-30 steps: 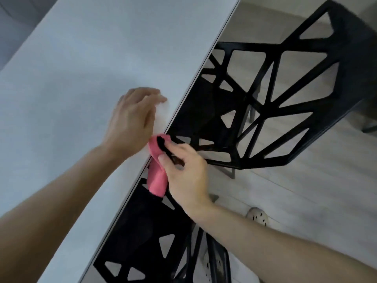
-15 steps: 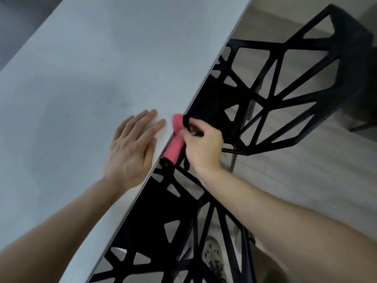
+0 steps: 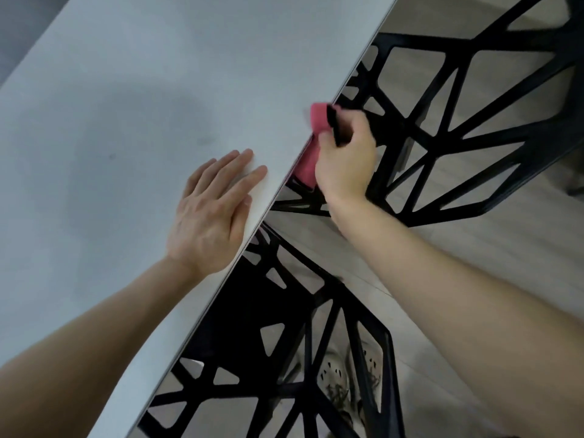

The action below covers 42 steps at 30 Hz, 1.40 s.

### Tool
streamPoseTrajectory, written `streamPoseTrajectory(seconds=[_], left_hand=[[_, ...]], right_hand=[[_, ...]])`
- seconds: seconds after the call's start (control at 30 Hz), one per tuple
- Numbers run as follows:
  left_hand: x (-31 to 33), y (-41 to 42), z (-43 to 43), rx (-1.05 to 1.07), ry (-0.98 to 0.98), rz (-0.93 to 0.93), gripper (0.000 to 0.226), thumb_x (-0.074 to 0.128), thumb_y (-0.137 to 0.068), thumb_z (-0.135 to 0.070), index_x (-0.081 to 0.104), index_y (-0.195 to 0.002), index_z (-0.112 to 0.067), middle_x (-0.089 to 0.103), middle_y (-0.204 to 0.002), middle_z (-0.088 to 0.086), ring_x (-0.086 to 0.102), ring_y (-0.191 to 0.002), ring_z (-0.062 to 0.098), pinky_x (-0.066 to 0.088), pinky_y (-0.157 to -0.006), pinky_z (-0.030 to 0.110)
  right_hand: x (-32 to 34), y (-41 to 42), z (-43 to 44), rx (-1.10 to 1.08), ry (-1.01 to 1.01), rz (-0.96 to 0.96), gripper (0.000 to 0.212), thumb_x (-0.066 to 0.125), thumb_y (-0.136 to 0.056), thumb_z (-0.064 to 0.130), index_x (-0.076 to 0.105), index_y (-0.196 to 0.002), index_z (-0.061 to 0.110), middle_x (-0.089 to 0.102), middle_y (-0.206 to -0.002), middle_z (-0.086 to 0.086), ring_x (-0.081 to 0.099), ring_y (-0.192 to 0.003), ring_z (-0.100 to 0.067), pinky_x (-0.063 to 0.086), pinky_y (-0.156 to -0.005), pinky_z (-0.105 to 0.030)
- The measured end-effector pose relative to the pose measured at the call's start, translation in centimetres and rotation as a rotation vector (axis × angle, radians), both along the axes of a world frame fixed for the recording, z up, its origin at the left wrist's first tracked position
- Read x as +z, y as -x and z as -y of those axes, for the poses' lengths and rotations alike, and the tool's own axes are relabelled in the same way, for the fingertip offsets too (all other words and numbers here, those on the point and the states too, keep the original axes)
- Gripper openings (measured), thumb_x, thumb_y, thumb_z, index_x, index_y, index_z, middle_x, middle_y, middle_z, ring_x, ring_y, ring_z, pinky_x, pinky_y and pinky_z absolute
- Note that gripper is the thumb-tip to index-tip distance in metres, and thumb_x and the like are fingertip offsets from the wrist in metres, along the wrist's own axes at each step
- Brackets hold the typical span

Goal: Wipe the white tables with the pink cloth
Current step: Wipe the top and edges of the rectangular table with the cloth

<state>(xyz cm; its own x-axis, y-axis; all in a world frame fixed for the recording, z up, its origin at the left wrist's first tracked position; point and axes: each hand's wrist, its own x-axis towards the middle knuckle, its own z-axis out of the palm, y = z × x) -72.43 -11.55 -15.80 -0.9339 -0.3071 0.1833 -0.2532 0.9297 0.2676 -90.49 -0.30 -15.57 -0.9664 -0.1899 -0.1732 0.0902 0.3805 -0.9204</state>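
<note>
Pink cloth [image 3: 318,119], white table [image 3: 158,90], black chairs [image 3: 426,128]

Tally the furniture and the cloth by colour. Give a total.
White: 1, the flat white table.
Pink: 1, the folded pink cloth, in the grip of the right hand.
Black: 2, the black lattice-frame chairs, one far, one near.
Total: 4.

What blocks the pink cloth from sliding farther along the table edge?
Nothing visible. The right hand holds the pink cloth against the edge of the white table, which is bare beyond it. The left hand lies flat on top, nearer the person; the black chair stands alongside, lower down.
</note>
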Motion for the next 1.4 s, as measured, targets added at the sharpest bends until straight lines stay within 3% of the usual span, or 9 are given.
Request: streamPoseTrajectory(seconds=[0.1, 0.23, 0.4, 0.57, 0.73, 1.0, 1.17, 1.3, 1.4], left_hand=[[-0.2, 0.0, 0.1, -0.002, 0.004, -0.006, 0.046, 0.045, -0.112, -0.019, 0.059, -0.155, -0.021, 0.045, -0.169, 0.004, 0.039, -0.159, 0.026, 0.031, -0.128, 0.054], [-0.1, 0.0, 0.1, -0.003, 0.006, 0.002, 0.047, 0.044, -0.111, -0.02, 0.058, -0.156, -0.022, 0.045, -0.17, 0.004, 0.038, -0.16, 0.025, 0.031, -0.128, 0.053], [-0.2, 0.0, 0.2, -0.008, 0.0, -0.015, 0.046, 0.044, -0.112, -0.019, 0.058, -0.156, -0.022, 0.044, -0.17, 0.003, 0.037, -0.16, 0.024, 0.031, -0.128, 0.054], [-0.1, -0.1, 0.2, -0.03, 0.012, -0.016, 0.047, 0.045, -0.111, -0.02, 0.057, -0.157, -0.023, 0.045, -0.169, 0.003, 0.037, -0.16, 0.024, 0.032, -0.127, 0.053], [-0.4, -0.1, 0.2, -0.01, -0.014, -0.023, 0.049, 0.044, -0.111, -0.018, 0.057, -0.157, -0.026, 0.044, -0.17, -0.001, 0.034, -0.161, 0.019, 0.027, -0.131, 0.048], [-0.3, -0.2, 1.5, -0.112, -0.154, 0.031, 0.049, 0.043, -0.11, -0.015, 0.056, -0.157, -0.023, 0.039, -0.173, 0.006, 0.024, -0.165, 0.022, 0.013, -0.136, 0.047], [0.7, -6.8, 2.8, -0.24, -0.129, 0.072, 0.049, 0.051, -0.107, -0.01, 0.055, -0.155, -0.019, 0.046, -0.168, 0.004, 0.032, -0.161, 0.02, 0.022, -0.134, 0.048], [-0.3, -11.5, 2.6, -0.288, 0.008, 0.074, 0.053, 0.031, -0.115, -0.028, 0.043, -0.165, -0.02, 0.032, -0.176, 0.003, 0.019, -0.167, 0.016, 0.017, -0.136, 0.049], [-0.9, -10.8, 2.5, -0.264, 0.031, 0.037, 0.053, 0.033, -0.113, -0.025, 0.045, -0.164, -0.02, 0.036, -0.174, 0.003, 0.024, -0.165, 0.017, 0.02, -0.134, 0.049]], right_hand=[[-0.1, -5.1, -0.2, 0.049, 0.024, -0.123, 0.022, 0.068, -0.104, 0.013, 0.071, -0.124, 0.019, 0.059, -0.117, 0.007, 0.059, -0.1, -0.007, 0.039, -0.087, 0.0], [0.5, -11.3, -3.7, 0.326, 0.144, -0.125, 0.022, 0.07, -0.103, 0.014, 0.071, -0.123, 0.023, 0.062, -0.116, 0.007, 0.062, -0.106, -0.004, 0.049, -0.091, -0.015], [-0.4, -2.6, 0.9, -0.069, 0.051, -0.155, 0.03, 0.064, -0.1, 0.002, 0.073, -0.124, 0.019, 0.062, -0.12, 0.002, 0.058, -0.101, -0.003, 0.038, -0.084, 0.0], [-0.1, -12.9, -2.9, 0.186, 0.137, -0.172, 0.031, 0.07, -0.1, 0.003, 0.073, -0.126, 0.02, 0.062, -0.126, 0.009, 0.062, -0.115, -0.003, 0.043, -0.096, -0.006], [-0.5, -6.5, 1.6, -0.113, -0.027, -0.203, 0.036, 0.062, -0.102, 0.001, 0.073, -0.128, 0.024, 0.054, -0.12, 0.016, 0.058, -0.102, -0.004, 0.042, -0.082, -0.008], [-1.4, -24.2, 0.2, -0.236, 0.102, -0.261, 0.038, 0.062, -0.108, 0.011, 0.07, -0.144, 0.021, 0.064, -0.123, 0.01, 0.065, -0.113, -0.009, 0.054, -0.097, -0.021], [-2.7, -17.9, 3.4, -0.392, 0.102, -0.24, 0.045, 0.056, -0.106, 0.004, 0.068, -0.146, 0.021, 0.066, -0.137, 0.002, 0.062, -0.121, -0.019, 0.057, -0.101, -0.04], [-2.5, -25.2, 2.4, -0.341, 0.104, -0.231, 0.046, 0.055, -0.109, 0.006, 0.064, -0.151, 0.023, 0.062, -0.15, 0.01, 0.056, -0.127, -0.01, 0.04, -0.104, -0.007], [-3.0, -28.7, 0.6, -0.265, 0.137, -0.276, 0.045, 0.056, -0.108, 0.003, 0.066, -0.149, 0.022, 0.058, -0.146, 0.006, 0.053, -0.133, -0.013, 0.043, -0.109, -0.012]])
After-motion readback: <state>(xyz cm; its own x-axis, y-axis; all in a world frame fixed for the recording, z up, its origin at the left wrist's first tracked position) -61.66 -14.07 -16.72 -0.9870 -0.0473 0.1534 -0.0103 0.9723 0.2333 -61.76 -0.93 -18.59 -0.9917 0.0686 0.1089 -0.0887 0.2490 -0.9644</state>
